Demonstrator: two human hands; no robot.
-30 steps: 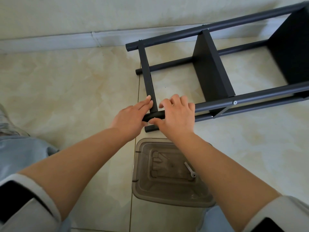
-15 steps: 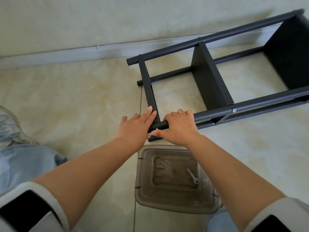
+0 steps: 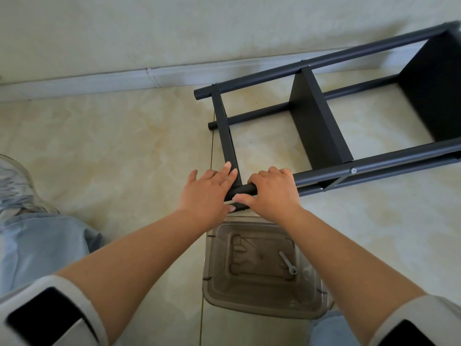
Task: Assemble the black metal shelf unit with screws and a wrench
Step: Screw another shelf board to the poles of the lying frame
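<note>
The black metal shelf unit lies on its side on the tiled floor, its tubes running up to the right. My right hand grips the near end of the front tube, fingers curled over it and thumb below. My left hand lies against the end crossbar with fingers straight along it and the thumb under the tube end. A silver screw head shows on the front tube. A small grey wrench lies inside the translucent plastic bin just below my hands.
A white baseboard and wall run along the back. My knee in light jeans is at the left, with a transparent object above it. Beige floor tiles spread to the left and right of the shelf.
The shelf and both hands sit lower in view as my head tilted up. My left thumb has slid under the tube end. The right hand keeps its grip.
</note>
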